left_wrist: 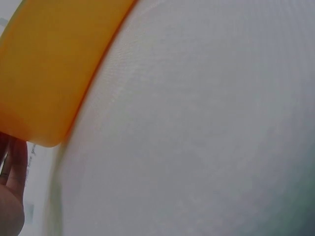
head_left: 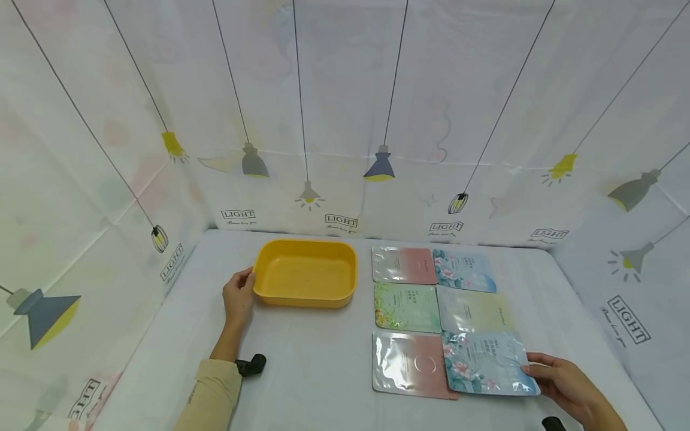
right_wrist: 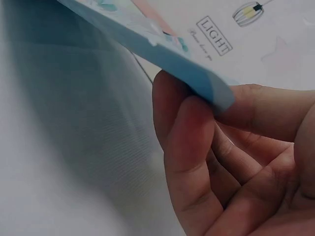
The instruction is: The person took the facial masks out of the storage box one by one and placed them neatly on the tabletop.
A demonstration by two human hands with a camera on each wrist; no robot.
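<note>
A yellow plastic tray (head_left: 304,302) is at the table's back left. My left hand (head_left: 238,298) grips its left edge at the rim; in the left wrist view, the fingers (left_wrist: 18,160) reach behind the tray's wall. At the front right, my right hand (head_left: 566,383) pinches the right edge of a blue floral face mask packet (head_left: 487,362). In the right wrist view that edge is raised above the table between thumb and fingers (right_wrist: 189,132). The packet's left side overlaps a pink and silver face mask packet (head_left: 406,365).
Behind these lie a green floral packet (head_left: 408,307), a pale yellow packet (head_left: 474,308), another pink and silver packet (head_left: 403,265) and another blue floral packet (head_left: 465,270). A white cloth (head_left: 307,371) covers the table; lamp-printed curtains (head_left: 345,90) border its back and sides.
</note>
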